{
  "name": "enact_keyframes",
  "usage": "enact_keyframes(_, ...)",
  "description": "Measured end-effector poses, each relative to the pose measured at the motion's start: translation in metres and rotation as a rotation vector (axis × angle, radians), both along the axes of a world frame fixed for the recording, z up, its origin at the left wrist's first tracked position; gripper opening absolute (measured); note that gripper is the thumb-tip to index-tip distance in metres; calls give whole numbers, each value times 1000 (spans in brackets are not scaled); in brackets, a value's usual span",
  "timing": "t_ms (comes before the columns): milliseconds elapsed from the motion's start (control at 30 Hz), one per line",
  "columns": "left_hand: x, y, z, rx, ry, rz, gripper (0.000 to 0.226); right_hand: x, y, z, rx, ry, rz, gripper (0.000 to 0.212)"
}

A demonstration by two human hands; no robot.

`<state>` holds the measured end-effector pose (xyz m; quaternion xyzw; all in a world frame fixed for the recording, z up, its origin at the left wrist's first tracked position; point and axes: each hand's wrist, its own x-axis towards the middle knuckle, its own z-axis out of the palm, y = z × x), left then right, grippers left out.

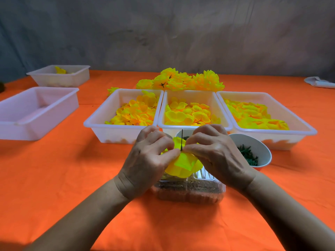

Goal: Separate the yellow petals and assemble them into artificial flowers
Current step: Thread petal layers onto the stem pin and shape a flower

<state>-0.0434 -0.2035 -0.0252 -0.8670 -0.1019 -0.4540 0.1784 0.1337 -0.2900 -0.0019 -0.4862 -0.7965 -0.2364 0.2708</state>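
Covering table, orange cloth (54, 178), grey backdrop (163, 33)

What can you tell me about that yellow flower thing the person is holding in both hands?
The half-made flower is a bunch of thin, bright yellow petals that look like fabric or crepe, threaded on a thin dark stem that sticks straight up. The left hand and right hand pinch it at the stem's base, above a clear plastic box.

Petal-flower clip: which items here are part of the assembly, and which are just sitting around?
In use: left hand, right hand, yellow petals pinched on a thin stem, three petal trays, finished flowers, bowl of green parts.

Idle: empty tray, white cloth.
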Motion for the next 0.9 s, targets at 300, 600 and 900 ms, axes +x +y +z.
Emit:
enact_keyframes(300,-5,-6,8,-494,83,-125,25,3,-5,-7,-50,3,-40,16)
enact_keyframes(600,22,-2,7,-1220,-234,-261,13,10,-11,-2,-318,357,-1,18)
enact_keyframes(900,21,5,7,-1153,-145,-248,16,106,32,-1,-149,864,-524,14)
